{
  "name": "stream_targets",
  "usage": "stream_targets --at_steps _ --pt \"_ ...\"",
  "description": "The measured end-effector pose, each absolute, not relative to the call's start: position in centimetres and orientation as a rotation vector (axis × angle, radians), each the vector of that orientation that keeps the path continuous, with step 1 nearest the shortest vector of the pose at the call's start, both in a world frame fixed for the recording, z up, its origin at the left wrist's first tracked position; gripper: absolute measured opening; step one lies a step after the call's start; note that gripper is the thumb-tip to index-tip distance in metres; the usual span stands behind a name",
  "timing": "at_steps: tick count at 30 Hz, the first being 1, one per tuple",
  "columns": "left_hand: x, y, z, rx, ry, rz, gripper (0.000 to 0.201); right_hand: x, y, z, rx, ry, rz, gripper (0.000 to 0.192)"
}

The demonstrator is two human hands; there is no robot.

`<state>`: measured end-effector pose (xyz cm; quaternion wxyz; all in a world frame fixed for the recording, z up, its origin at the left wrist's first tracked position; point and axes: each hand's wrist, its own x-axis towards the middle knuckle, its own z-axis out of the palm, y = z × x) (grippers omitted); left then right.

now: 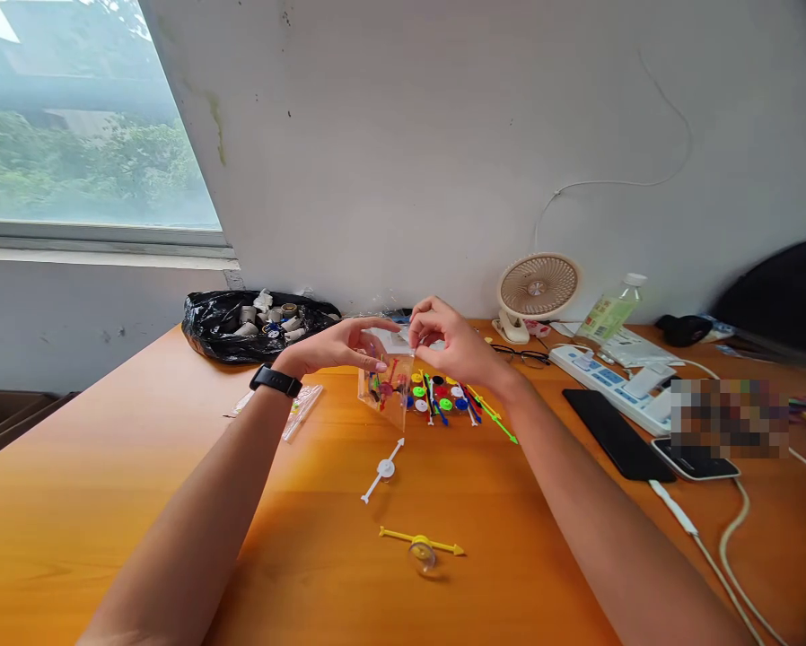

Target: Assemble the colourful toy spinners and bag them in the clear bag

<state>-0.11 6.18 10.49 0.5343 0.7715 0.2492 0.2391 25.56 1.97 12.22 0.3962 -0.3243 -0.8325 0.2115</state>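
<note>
A clear plastic bag (398, 408) hangs upright over the table between my two hands, with a red arrow spinner and other coloured pieces showing inside. My left hand (345, 346) grips its upper left part, thumb in front and index finger reaching toward the right. At the bag's upper right corner my right hand (447, 336) pinches the edge between thumb and fingers. Nearer to me lie a white arrow spinner (386, 469) and a yellow arrow spinner (420, 544) on a clear suction cup. Just behind the bag, a group of coloured arrow spinners (445, 404) lies below my right hand.
Flat clear plastic bags (303, 413) lie by my left wrist. A black plastic bag (207, 327) holding waste stands at the back left. To the right are a small fan (538, 287), glasses (524, 354), a bottle (611, 314), a power strip (605, 384) and a black phone (615, 435).
</note>
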Motion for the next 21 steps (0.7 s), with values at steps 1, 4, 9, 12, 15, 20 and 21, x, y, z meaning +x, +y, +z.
stream_targets --at_steps 1,4,9,12,15,20,21 --pt "-0.2 6.2 10.6 1.87 0.609 0.562 0.074 25.4 2.1 12.0 -0.809 -2.105 0.541 0.012" --pt "-0.5 5.9 11.2 1.964 0.673 0.563 0.053 24.8 2.1 11.5 -0.774 -2.104 0.584 0.014" --pt "-0.4 5.3 12.5 2.058 0.827 0.583 0.036 23.8 1.8 10.9 -0.78 -2.165 0.536 0.018" --pt "-0.4 5.3 13.0 2.132 0.943 0.59 0.026 23.6 1.6 10.9 -0.789 -2.193 0.501 0.02" --pt "-0.5 5.2 13.5 2.211 1.098 0.641 0.02 24.1 1.4 11.6 -0.892 -2.123 0.446 0.022" --pt "-0.6 5.0 13.9 2.281 1.196 0.697 0.026 25.4 0.4 13.4 -1.166 -2.352 0.476 0.011" --pt "-0.6 5.0 13.9 2.286 1.219 0.71 0.027 25.5 0.1 13.5 -1.18 -2.459 0.544 0.01"
